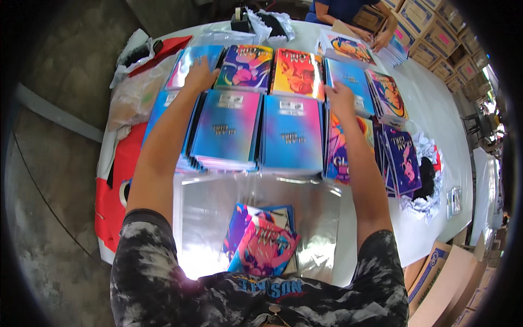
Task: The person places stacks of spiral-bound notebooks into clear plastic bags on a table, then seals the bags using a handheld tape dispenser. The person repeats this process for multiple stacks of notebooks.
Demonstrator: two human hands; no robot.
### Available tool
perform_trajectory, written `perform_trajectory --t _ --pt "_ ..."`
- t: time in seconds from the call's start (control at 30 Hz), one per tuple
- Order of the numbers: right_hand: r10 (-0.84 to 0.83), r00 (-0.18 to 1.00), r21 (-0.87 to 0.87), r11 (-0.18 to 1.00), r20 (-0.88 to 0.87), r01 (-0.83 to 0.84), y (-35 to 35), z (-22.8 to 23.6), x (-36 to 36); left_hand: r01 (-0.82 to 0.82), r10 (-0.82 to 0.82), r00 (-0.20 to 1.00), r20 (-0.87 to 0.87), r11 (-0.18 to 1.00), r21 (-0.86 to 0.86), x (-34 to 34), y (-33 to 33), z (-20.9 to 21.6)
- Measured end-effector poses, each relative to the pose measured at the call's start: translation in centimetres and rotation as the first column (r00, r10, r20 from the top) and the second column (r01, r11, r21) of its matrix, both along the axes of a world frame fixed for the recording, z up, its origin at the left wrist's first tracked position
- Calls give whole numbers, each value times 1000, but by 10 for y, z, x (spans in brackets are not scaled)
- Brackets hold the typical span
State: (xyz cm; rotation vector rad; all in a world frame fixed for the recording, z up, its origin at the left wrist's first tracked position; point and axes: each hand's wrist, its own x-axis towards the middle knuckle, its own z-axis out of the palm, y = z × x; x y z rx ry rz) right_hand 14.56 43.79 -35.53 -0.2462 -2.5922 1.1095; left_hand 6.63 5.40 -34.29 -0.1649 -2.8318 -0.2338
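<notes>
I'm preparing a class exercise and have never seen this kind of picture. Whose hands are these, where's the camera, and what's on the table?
There's no machine: one person works bare-handed, filmed downward by a wide camera worn on the head. The white table holds stacks of colourful notebooks; loose notebooks lie nearer, on a shiny sheet. The left hand is over a blue stack, the right hand at another blue stack; whether either grips anything is unclear. Another person is opposite.

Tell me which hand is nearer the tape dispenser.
Left. The left hand is at the back-left notebooks, left of the tape dispenser and closer to the body; the right hand is farther off, to its right.
</notes>
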Motion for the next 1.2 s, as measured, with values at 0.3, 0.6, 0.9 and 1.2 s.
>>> perform_trajectory --t 0.3,0.6,0.9,1.2 --pt "-304 948 177 942 95 285 -37 11 -68 44 19 986 163 927 -373 -57 15 16" --pt "-517 774 292 853 365 431 130 -37 -56 -53 145 854 500 980 -192 -46 165 3" --pt "-303 863 -111 953 -405 283 71 69 16 40 -66 991 119 978 206 -12 95 75" --pt "204 853 -876 -141 -481 -460 53 132 277 -94 -189 972 137 220 971 396 38 54"
